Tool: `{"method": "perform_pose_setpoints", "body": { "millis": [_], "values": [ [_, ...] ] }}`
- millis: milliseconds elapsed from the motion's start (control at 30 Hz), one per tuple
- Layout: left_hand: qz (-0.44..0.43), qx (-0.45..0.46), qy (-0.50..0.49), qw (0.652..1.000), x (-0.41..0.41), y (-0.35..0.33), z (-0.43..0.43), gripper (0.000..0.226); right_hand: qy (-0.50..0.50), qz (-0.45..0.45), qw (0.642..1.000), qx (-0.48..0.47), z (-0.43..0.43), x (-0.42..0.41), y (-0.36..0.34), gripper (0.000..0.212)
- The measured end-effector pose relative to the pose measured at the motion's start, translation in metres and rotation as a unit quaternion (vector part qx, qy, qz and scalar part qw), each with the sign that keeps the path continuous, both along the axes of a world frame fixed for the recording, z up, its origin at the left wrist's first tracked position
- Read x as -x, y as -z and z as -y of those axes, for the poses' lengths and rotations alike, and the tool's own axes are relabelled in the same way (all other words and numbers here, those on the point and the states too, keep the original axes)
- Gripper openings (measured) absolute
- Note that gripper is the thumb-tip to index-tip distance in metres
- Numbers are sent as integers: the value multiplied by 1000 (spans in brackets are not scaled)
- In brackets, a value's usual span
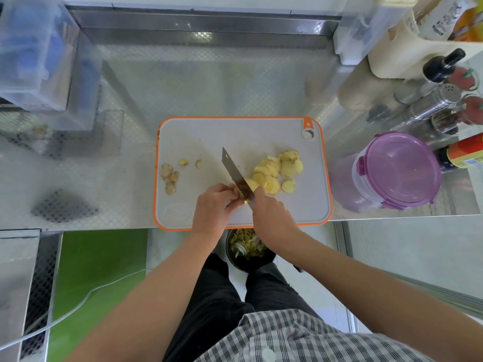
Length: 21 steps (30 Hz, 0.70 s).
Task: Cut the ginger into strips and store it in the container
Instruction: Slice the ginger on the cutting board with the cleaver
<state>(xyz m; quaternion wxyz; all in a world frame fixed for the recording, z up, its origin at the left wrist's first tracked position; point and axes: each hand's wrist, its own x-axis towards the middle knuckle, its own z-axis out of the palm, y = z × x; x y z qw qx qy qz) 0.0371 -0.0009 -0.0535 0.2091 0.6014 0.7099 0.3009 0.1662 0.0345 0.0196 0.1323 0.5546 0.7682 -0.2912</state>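
Ginger slices point(277, 173) lie round, pale; left hand point(217, 202) pinches a knob point(236, 191), right hand point(269, 215) grips the steel knife point(233, 169).

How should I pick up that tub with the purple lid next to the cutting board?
Hold the tub by its clear round wall just under the purple lid, with both hands, probably coming from the cutting board side. Bottles crowd its right, and the smooth lid gives little to grip. Its clips look shut, so it should stay closed.

textured steel counter point(209, 87) under bright light; steel backsplash point(203, 24) behind; green panel point(99, 257) below at left.
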Motion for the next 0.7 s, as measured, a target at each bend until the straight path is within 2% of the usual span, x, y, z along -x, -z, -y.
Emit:
{"method": "perform_pose_setpoints", "body": {
  "millis": [133,233,467,600,700],
  "values": [
    [19,-13,4,1000,-1,0,0,10,4,-8,1000,8,-5,8,14,22],
    [37,-5,-2,999,1,1,0,11,6,-23,1000,5,-10,2,25,14],
    [9,-12,-8,1000,2,-2,0,22,26,-105,994,-1,-20,-12,7,7],
    [-26,-5,19,999,3,-7,1,30,-3,-77,997,4,-16,-21,0,12],
    [-64,-9,36,997,3,-8,1,28,-15,-58,998,10,-12,-24,-1,9]
  ]
}}
